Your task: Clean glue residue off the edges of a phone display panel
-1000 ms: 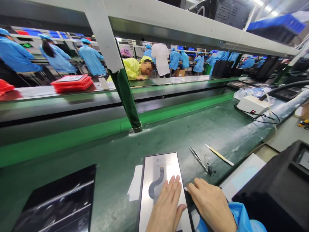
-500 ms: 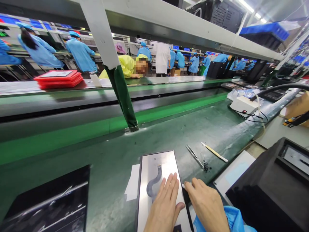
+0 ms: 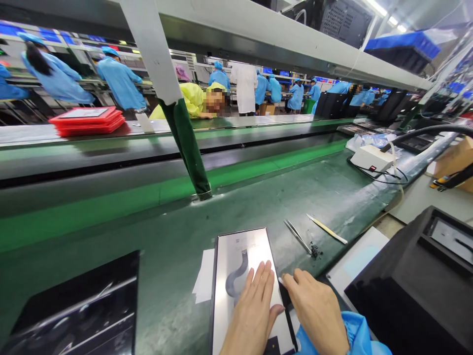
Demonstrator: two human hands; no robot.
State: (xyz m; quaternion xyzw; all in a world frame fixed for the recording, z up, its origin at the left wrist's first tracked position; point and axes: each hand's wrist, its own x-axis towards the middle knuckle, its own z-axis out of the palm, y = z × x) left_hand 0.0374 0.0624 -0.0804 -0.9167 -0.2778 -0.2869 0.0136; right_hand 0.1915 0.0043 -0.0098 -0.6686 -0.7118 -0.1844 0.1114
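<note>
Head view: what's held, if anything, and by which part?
The left hand lies flat on the panel, gripping nothing. The right hand curls beside a small white tip; any hold there cannot be told.

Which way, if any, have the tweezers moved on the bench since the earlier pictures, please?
No, no visible move: the tweezers lie in the same place, nearer and to the right of the green-wrapped post; only the camera's view has shifted.

silver panel [image 3: 254, 249], grey strip [image 3: 231, 285], dark green bench [image 3: 173, 296], bright blue sleeve [image 3: 357, 333], red trays [image 3: 88, 127]
</note>
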